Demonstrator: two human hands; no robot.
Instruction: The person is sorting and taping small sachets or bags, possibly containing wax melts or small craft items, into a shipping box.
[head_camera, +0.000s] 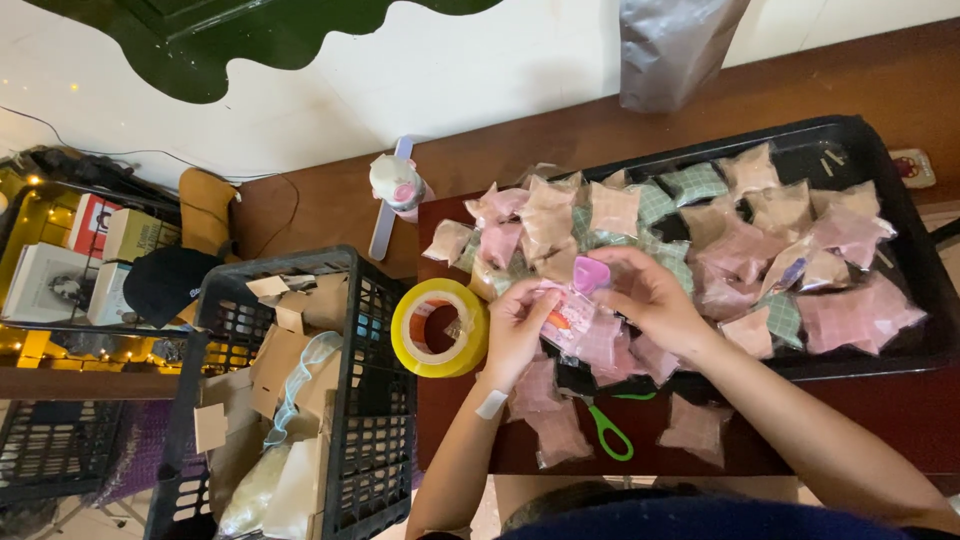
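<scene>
A black tray (905, 215) on a brown table (800, 85) is heaped with many sealed pink, tan and green packets (760, 240), so much seems done. At its near edge, the left hand (515, 330) and right hand (650, 295) pinch one pink packet (572, 315) between fingertips, apparently unfinished; a small purple heart-shaped piece (590, 275) sits just above it.

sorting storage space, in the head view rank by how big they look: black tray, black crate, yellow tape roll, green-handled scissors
1. black tray, widest thing in view
2. black crate, partly cut off at the bottom edge, so unsure
3. yellow tape roll
4. green-handled scissors, blades hidden under packets
</scene>
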